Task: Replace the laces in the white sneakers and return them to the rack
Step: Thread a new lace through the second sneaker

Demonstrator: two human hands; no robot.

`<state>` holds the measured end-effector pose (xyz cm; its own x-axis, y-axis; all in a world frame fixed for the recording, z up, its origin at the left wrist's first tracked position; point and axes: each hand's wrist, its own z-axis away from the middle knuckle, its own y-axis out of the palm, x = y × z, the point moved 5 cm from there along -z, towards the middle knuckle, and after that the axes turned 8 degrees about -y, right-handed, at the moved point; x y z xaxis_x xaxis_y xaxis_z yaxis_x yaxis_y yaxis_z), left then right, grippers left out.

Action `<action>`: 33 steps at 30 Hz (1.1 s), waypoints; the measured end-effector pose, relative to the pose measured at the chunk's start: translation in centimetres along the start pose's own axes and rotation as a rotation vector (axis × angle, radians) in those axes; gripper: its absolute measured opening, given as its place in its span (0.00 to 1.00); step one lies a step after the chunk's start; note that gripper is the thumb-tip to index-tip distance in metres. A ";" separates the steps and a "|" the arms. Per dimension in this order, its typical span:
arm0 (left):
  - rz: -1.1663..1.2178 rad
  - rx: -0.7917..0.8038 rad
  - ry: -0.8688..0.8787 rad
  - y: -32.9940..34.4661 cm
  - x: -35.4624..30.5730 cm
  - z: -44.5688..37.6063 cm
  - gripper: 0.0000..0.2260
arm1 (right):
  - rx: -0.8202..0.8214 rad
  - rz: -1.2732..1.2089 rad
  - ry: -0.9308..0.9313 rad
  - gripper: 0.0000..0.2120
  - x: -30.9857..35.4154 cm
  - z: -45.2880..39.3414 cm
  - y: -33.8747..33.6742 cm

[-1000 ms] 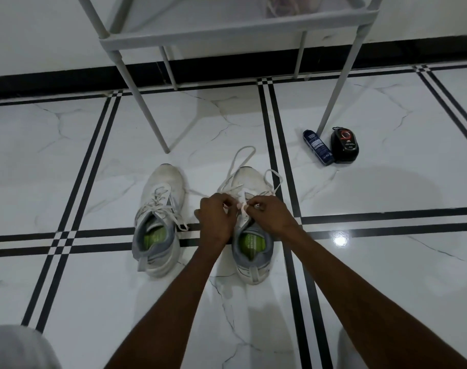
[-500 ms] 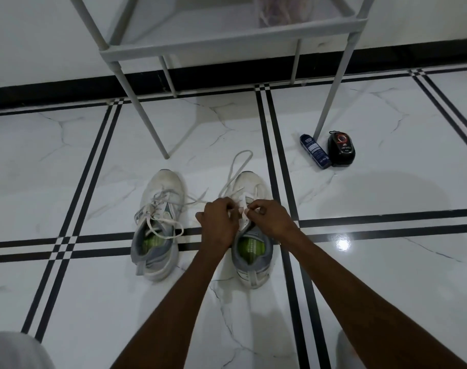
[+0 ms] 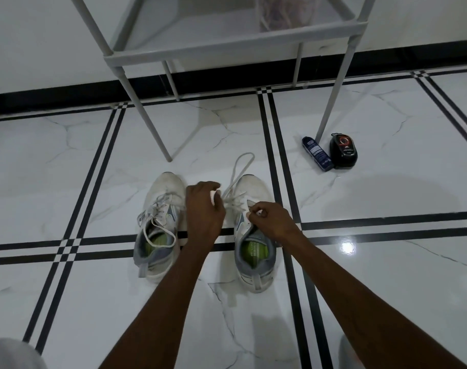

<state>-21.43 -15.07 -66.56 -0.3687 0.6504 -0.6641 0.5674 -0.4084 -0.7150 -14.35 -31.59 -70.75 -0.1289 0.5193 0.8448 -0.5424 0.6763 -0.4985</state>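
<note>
Both hands are pinching lace on the right-side sneaker (image 3: 253, 230): the left hand (image 3: 204, 211) has its fingers curled around a white lace end, pulled out sideways between the two shoes, and the right hand (image 3: 269, 218) grips another bit of lace right at the shoe's tongue. A loose loop of that white lace (image 3: 243, 166) runs out past the toe onto the floor. The other white sneaker (image 3: 160, 225) sits just beside it on the left, already threaded, with its lace ends flopped over the opening. Both have green insoles; there's printing on them but I can't read it.

The grey rack (image 3: 235, 35) stands behind the shoes, and its lowest shelf holds a clear bag (image 3: 285, 12) with something tangled inside, too blurry to tell what.

Floor (image 3: 67, 302) is glossy white marble-look tile with double black stripes, plus a black skirting strip along the white wall. Near the rack's right front leg lie a dark blue bottle (image 3: 317, 153) and, touching it, a black shoe-shine sponge case (image 3: 343, 150). Labels on both are too small to read.
</note>
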 end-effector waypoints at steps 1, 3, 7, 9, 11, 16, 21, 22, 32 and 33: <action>-0.008 0.059 0.005 1.1 -0.3 -0.3 0.09 | 0.006 0.011 -0.010 0.09 0.1 0.1 0.0; -0.072 0.194 -0.068 3.2 -0.2 -1.1 0.12 | 0.015 0.026 -0.025 0.10 0.3 0.2 -0.1; -0.304 0.336 -0.132 4.7 -0.5 -1.5 0.10 | 0.003 0.018 -0.009 0.10 0.4 0.7 -0.4; -0.275 0.270 -0.148 3.9 -0.4 -2.0 0.09 | -0.030 -0.023 0.030 0.13 0.1 0.9 -0.9; -0.156 0.240 -0.145 3.2 -0.4 -2.0 0.08 | 0.031 -0.058 0.133 0.18 -0.2 1.3 -1.6; 0.086 0.375 -0.095 2.8 -2.3 0.1 0.04 | 0.202 0.186 0.154 0.18 1.6 1.3 -1.9; 0.023 0.397 -0.148 3.9 -1.4 1.7 0.05 | 0.009 0.451 -0.047 0.10 1.7 1.1 0.0; 0.014 0.398 -0.167 4.1 -1.1 1.8 0.06 | -0.026 0.433 -0.059 0.09 1.4 1.2 -0.3; -0.016 0.407 -0.221 4.8 -0.7 2.2 0.11 | -0.018 -0.406 0.297 0.10 -2.1 1.5 -2.0; -0.015 0.402 -0.211 5.0 -0.7 2.1 0.12 | -0.017 -0.409 0.292 0.10 -2.2 1.4 -2.0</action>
<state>-19.90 -18.95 -70.14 -0.5408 0.5302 -0.6529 0.2452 -0.6432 -0.7254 -14.12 -34.80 -71.36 0.3300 0.3330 0.8833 -0.4859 0.8621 -0.1434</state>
